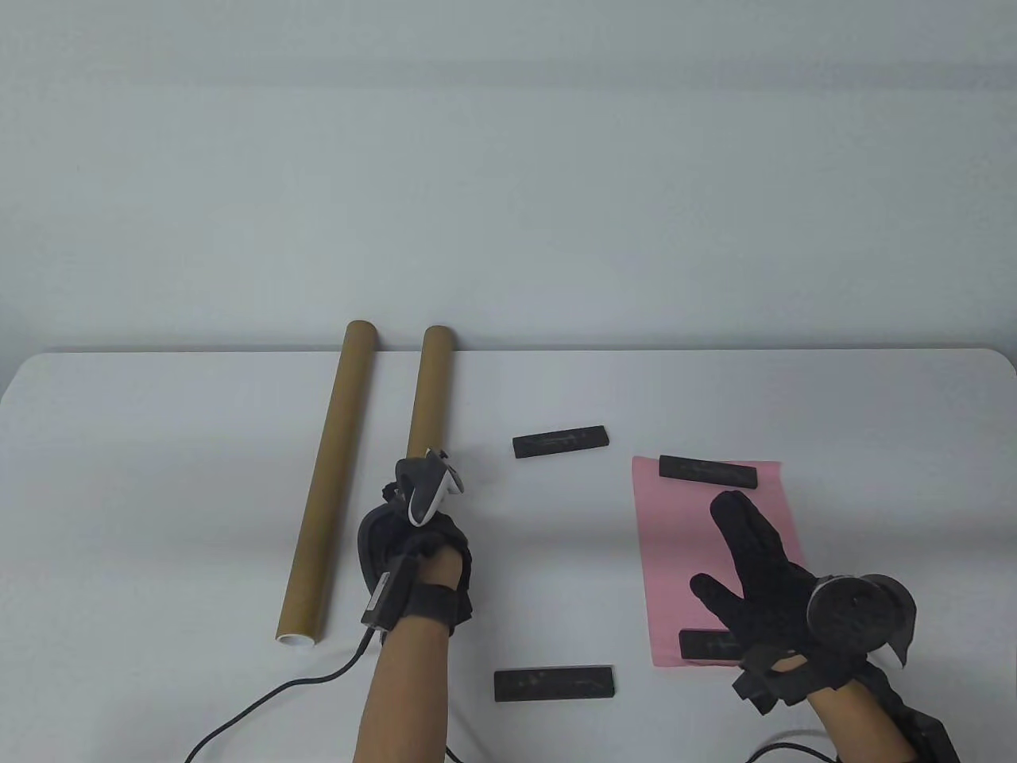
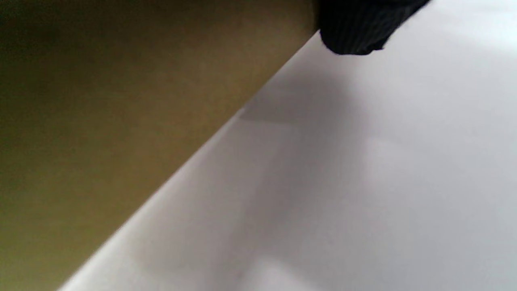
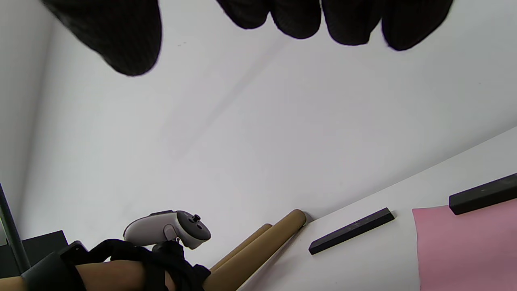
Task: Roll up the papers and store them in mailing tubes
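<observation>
- Two brown mailing tubes lie on the white table, almost parallel, with their far ends at the back edge of the table near the wall.
- The left tube lies alone; its near end shows a white rim, and no hand touches it.
- The right tube passes under the left hand, which rests on its near part. In the left wrist view the tube fills the left side and one gloved fingertip lies against its edge. From these pictures I cannot tell if the fingers are closed around the tube or only lie on it.
- A white tracker sits on the back of the left hand, and a black cable goes from the wrist to the bottom edge.
- One black bar lies on the bare table between the tubes and the paper, and another bar lies near the front edge.
- The pink paper lies flat on the right part of the table. A black bar rests across its far edge, and a further bar lies on its near edge, partly hidden by the right hand.
- The right hand is above the paper with straight, spread fingers and holds nothing; in the right wrist view its fingertips hang free.
</observation>
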`<action>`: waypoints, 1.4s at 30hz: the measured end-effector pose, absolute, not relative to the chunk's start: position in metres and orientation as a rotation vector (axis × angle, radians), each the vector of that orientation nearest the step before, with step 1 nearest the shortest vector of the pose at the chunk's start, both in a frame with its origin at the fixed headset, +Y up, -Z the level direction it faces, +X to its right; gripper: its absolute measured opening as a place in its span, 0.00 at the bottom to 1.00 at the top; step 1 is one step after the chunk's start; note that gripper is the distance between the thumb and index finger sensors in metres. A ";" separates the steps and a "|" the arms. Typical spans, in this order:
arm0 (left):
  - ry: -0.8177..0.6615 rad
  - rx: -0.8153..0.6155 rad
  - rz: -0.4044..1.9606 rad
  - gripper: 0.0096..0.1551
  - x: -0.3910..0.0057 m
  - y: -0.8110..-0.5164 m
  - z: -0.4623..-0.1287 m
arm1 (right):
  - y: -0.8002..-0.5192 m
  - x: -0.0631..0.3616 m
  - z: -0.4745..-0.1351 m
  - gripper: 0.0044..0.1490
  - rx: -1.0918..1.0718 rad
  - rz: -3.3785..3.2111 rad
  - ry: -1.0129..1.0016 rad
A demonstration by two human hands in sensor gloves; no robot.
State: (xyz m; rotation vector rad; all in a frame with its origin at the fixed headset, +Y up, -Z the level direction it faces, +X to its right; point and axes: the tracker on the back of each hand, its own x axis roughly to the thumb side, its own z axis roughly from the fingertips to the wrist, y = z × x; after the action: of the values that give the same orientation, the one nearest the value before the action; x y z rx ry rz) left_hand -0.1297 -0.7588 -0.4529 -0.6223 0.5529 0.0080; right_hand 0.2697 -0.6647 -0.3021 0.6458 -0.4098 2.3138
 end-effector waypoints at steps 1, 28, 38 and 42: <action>0.552 -0.628 -0.005 0.59 -0.129 -0.761 -0.453 | -0.665 0.269 -0.302 0.58 0.646 2.314 -0.409; 0.549 -0.577 -0.008 0.67 -0.132 -0.737 -0.453 | -0.666 0.268 -0.303 0.58 0.648 2.312 -0.392; 0.633 -0.481 0.069 0.65 -0.206 -0.699 -0.432 | -0.664 0.267 -0.300 0.58 0.660 2.309 -0.413; 0.713 -0.589 0.031 0.67 -0.234 -0.723 -0.429 | -0.664 0.267 -0.301 0.58 0.658 2.315 -0.407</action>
State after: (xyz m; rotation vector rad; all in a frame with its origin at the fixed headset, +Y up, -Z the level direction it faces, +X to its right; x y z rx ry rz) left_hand -0.2341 -0.7235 -0.4291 -0.5890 0.7130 0.0305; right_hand 0.2671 -0.6644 -0.3010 0.6581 -0.4066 2.3153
